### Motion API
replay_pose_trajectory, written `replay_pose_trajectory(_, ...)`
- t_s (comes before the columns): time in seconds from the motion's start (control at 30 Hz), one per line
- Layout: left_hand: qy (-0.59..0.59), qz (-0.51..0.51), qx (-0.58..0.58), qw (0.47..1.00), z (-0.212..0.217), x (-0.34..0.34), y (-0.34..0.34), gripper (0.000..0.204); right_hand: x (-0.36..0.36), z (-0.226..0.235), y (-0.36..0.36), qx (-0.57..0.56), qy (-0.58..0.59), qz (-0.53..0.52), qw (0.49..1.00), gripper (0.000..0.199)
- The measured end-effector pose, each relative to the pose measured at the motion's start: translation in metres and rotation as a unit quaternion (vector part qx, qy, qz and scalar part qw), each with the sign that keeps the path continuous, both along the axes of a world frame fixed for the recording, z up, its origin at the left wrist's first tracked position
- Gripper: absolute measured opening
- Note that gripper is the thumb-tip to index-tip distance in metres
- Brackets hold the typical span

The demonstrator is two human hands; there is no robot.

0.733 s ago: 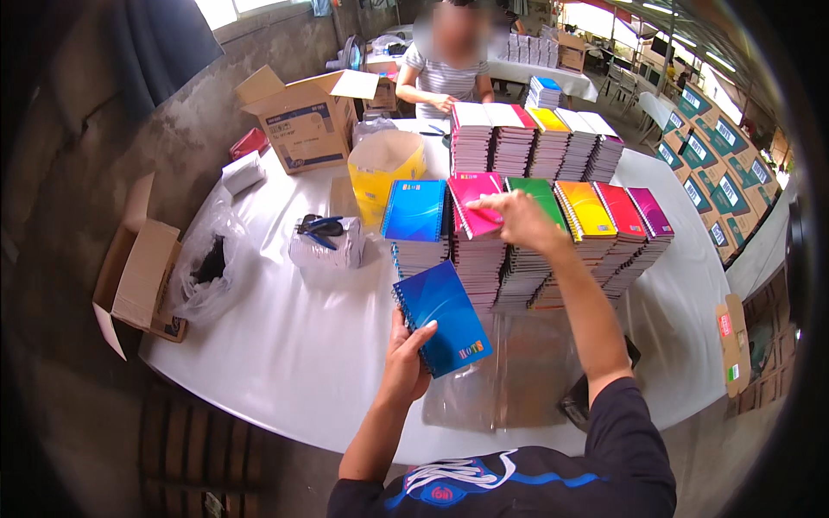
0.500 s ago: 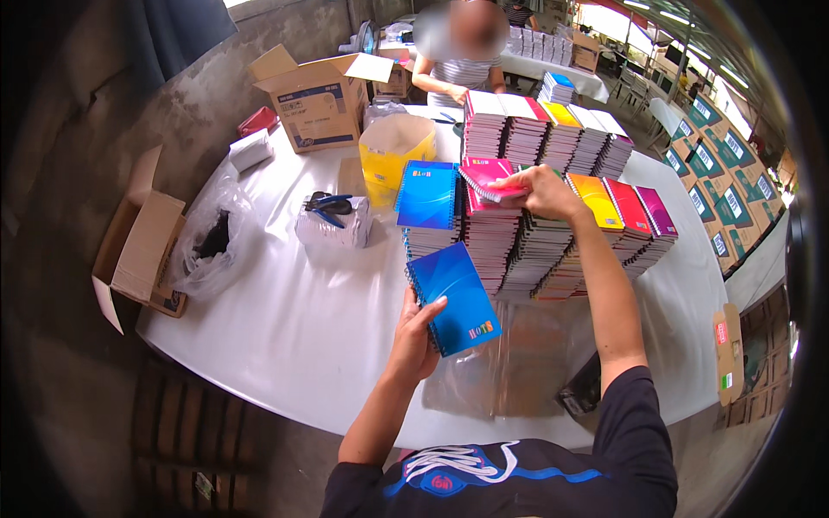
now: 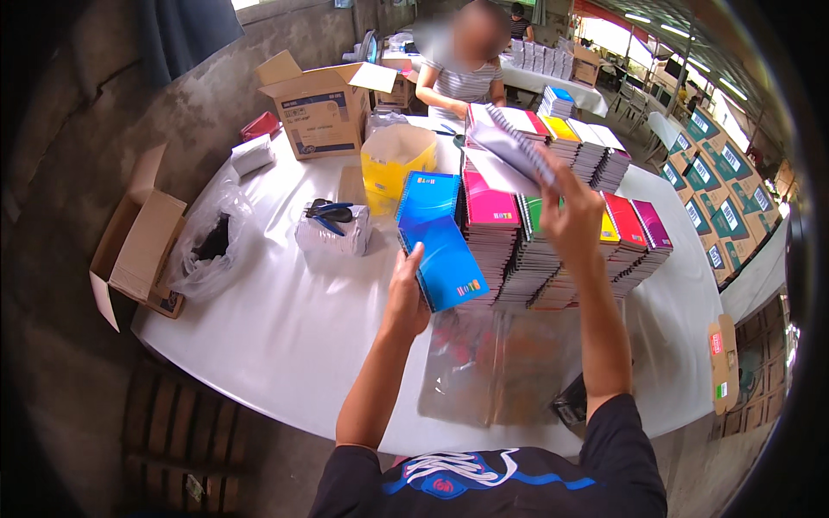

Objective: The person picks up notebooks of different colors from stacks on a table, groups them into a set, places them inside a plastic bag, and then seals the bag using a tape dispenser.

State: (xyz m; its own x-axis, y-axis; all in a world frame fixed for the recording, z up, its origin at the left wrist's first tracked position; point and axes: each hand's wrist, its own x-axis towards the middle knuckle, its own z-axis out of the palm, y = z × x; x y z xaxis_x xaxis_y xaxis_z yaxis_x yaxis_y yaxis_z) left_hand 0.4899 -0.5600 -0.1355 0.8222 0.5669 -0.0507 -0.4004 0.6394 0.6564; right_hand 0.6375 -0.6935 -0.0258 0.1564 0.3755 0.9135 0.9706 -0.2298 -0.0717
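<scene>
Blue notebook (image 3: 445, 259): centre frame; I see left hand (image 3: 406, 298) pinching its lower edge. Light, stiff-covered, slick.
Lifted notebook (image 3: 509, 151): upper centre, right hand (image 3: 570, 220) clamping a corner; floppy, hold by spiral.
Counter (image 3: 285, 328): white.

Two hands (image 3: 406, 298), two held notebooks (image 3: 445, 263), two cardboard boxes (image 3: 324, 108), one yellow bin (image 3: 395, 164)

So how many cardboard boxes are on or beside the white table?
2. One open cardboard box stands on the table's far left part, behind the yellow bin. One open box sits at the table's left edge. More may be hidden.
</scene>
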Motion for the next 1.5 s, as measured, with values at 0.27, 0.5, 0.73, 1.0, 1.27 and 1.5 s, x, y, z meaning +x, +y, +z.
replay_pose_trajectory(0.27, 0.061, -0.109, 0.049, 0.991, -0.022, -0.020, -0.033, 0.043, -0.095, -0.068, -0.046, -0.417, -0.008, 0.102, 0.903, 0.049)
replay_pose_trajectory(0.5, 0.066, -0.123, -0.055, 0.989, -0.035, -0.017, -0.049, 0.042, 0.066, -0.051, -0.034, -0.410, 0.196, -0.065, 0.888, 0.088)
replay_pose_trajectory(0.73, 0.058, -0.094, -0.026, 0.994, -0.028, -0.019, -0.051, 0.044, 0.108, -0.050, -0.043, -0.398, 0.313, 0.125, 0.853, 0.068)
replay_pose_trajectory(1.0, 0.038, -0.078, -0.023, 0.996, -0.024, -0.005, -0.071, 0.041, 0.090, -0.052, -0.057, -0.160, 0.151, -0.004, 0.975, 0.039)
replay_pose_trajectory(1.27, -0.125, -0.129, -0.116, 0.977, -0.021, 0.011, -0.099, 0.052, -0.061, -0.066, -0.089, -0.297, -0.081, 0.026, 0.951, 0.042)
replay_pose_trajectory(1.5, 0.041, -0.082, -0.100, 0.991, -0.056, 0.013, -0.091, 0.035, 0.038, -0.033, -0.117, -0.352, 0.129, 0.017, 0.927, 0.076)
